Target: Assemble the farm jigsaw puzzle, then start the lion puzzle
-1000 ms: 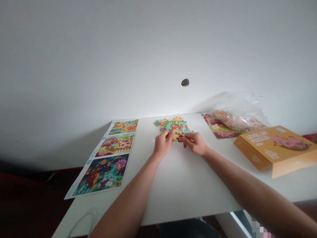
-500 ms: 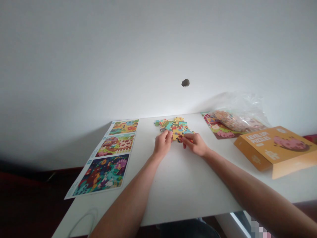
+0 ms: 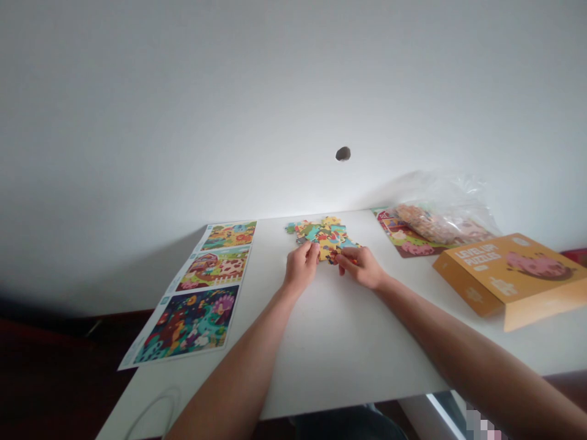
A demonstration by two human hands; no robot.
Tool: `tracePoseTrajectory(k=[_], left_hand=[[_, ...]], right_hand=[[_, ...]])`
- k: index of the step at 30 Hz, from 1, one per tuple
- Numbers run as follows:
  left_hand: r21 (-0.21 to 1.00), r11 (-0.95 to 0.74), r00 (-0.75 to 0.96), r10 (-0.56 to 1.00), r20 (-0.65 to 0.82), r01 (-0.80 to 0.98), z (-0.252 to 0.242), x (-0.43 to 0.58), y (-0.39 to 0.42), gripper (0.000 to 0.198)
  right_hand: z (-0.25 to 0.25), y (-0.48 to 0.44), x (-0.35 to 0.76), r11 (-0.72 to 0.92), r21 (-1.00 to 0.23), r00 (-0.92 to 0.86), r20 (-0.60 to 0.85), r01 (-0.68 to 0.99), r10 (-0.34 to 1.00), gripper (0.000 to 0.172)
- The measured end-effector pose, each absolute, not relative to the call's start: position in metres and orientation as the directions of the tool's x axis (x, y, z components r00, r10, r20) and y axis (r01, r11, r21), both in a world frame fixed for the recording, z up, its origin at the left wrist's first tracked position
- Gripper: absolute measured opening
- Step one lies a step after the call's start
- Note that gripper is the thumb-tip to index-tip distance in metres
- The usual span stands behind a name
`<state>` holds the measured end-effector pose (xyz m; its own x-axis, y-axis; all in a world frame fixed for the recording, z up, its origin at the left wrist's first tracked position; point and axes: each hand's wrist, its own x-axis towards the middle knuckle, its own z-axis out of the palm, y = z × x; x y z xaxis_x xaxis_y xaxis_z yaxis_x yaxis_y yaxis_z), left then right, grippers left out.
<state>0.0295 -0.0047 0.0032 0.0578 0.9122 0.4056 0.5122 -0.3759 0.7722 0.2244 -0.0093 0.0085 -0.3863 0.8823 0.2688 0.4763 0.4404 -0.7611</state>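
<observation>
Left hand (image 3: pixel 301 266) and right hand (image 3: pixel 362 267) hold jigsaw pieces (image 3: pixel 327 249) near three pictures (image 3: pixel 213 267).

Both arms are showing bare: the left forearm (image 3: pixel 243 366) and the right forearm (image 3: pixel 458 360) are broadening smoothly toward the lower edge of the view and narrowing to slim wrists. Skin is lying uncovered from there down to the knuckles, and the left hand (image 3: pixel 300 267) and right hand (image 3: pixel 361 266) are looking compact and rounded, with slender fingers whose nails are appearing too small to make out. Low in the middle, dark cloth (image 3: pixel 348 425) is covering the lap, its upper outline curving gently, its hue reading nearly black, and shadow is hiding its weave and seams.
</observation>
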Motion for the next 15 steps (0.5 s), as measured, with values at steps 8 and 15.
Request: tracePoseTrajectory(k=[8,15], left_hand=[[0.76,-0.353,0.018,0.911,0.411,0.546,-0.0008,0.0276,-0.0005,0.04],[0.72,-0.213,-0.146,0.904,0.402,0.661,-0.0034,0.0216,0.0055,0.039]], right_hand=[[0.0115,-0.0099,0.2209,0.442,-0.725,-0.32,0.312,0.528,0.894,0.041],[0.0109,-0.0068,0.2247,0.458,-0.708,-0.306,0.341,0.538,0.889,0.037]])
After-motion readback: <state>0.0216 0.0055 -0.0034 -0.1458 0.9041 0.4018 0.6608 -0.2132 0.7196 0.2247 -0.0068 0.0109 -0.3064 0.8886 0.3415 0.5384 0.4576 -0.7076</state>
